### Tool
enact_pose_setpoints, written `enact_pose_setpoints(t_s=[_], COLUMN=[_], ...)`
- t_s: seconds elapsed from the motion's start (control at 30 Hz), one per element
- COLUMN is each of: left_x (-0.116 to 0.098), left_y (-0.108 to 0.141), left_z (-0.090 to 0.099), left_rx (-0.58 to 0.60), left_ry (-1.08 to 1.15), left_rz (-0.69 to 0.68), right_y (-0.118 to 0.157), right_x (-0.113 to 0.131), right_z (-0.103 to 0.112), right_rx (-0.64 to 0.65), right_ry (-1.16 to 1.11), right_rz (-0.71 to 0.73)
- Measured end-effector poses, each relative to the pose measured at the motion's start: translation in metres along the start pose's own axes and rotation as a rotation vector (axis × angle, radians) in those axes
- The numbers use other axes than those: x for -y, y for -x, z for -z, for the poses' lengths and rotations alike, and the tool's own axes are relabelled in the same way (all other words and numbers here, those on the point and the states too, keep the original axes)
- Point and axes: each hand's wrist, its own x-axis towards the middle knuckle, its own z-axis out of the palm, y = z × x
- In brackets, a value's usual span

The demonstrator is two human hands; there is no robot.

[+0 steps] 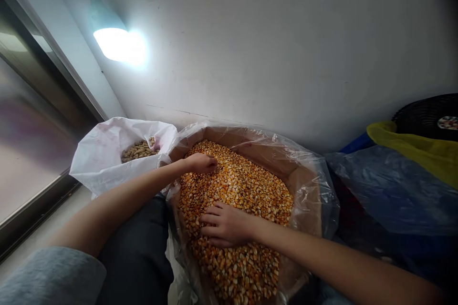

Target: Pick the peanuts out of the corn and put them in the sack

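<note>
A large heap of dried yellow-orange corn kernels (246, 195) fills a cardboard box (299, 176) lined with a clear plastic bag (315, 190). My left hand (201, 163) rests on the far left of the heap, its fingertips down among the kernels. My right hand (225, 224) lies on the near middle of the heap, fingers slightly spread, with nothing visible in it. The two hands are apart. The lower part of the box is hidden behind my right forearm.
Left of the box, a white woven sack (107, 152) holds unshelled peanuts (139, 151). My dark-trousered leg (136, 252) lies beside it. A blue plastic sheet (390, 190), yellow cloth (422, 147) and black round basket (427, 116) sit right. A wall stands behind.
</note>
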Motion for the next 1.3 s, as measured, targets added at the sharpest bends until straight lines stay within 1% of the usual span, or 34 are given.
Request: enact_pose_setpoints(t_s=[0.1, 0.17, 0.23, 0.37, 0.53, 0.6, 0.67, 0.73, 0.8, 0.9, 0.97, 1.03, 1.07, 1.13, 1.2, 1.3], left_x=[0.008, 0.01, 0.01, 0.008, 0.012, 0.015, 0.017, 0.018, 0.016, 0.01, 0.005, -0.001, -0.004, -0.01, -0.014, -0.017], left_y=[0.013, 0.019, 0.023, 0.025, 0.025, 0.025, 0.026, 0.026, 0.027, 0.026, 0.025, 0.023, 0.021, 0.019, 0.016, 0.012], left_z=[0.005, 0.006, 0.005, 0.004, -0.001, -0.005, -0.009, -0.011, -0.012, -0.011, -0.009, -0.007, -0.005, -0.001, 0.002, 0.001], left_rx=[0.098, 0.173, 0.212, 0.245, 0.257, 0.237, 0.195, 0.136, 0.073, -0.005, -0.018, -0.012, -0.009, -0.004, 0.012, 0.037], left_ry=[0.042, 0.027, 0.012, 0.033, 0.102, 0.144, 0.207, 0.286, 0.356, 0.447, 0.56, 0.716, 0.793, 0.926, 1.036, 1.187], left_rz=[-0.103, -0.14, -0.165, -0.164, -0.087, -0.057, -0.02, 0.032, 0.107, 0.236, 0.284, 0.322, 0.351, 0.421, 0.48, 0.525], right_y=[0.0, 0.0, 0.0, 0.0, 0.001, 0.005, 0.009, 0.013, 0.015, 0.017, 0.019, 0.024, 0.026, 0.031, 0.035, 0.038], right_x=[0.001, 0.001, 0.001, 0.001, -0.003, -0.007, -0.011, -0.016, -0.021, -0.031, -0.037, -0.042, -0.045, -0.048, -0.05, -0.049], right_z=[-0.003, -0.004, -0.003, -0.002, -0.003, -0.003, 0.0, 0.005, 0.01, 0.018, 0.023, 0.028, 0.03, 0.035, 0.039, 0.045], right_rx=[-0.019, -0.026, -0.026, -0.029, -0.03, -0.019, -0.02, -0.074, -0.19, -0.402, -0.546, -0.656, -0.682, -0.673, -0.638, -0.598], right_ry=[-0.009, -0.012, -0.012, -0.002, 0.032, 0.019, -0.053, -0.207, -0.439, -0.917, -1.255, -1.532, -1.639, -1.787, -1.848, -1.879], right_rz=[-0.034, -0.049, -0.061, -0.053, -0.02, -0.063, -0.184, -0.379, -0.629, -1.034, -1.23, -1.316, -1.325, -1.319, -1.316, -1.29])
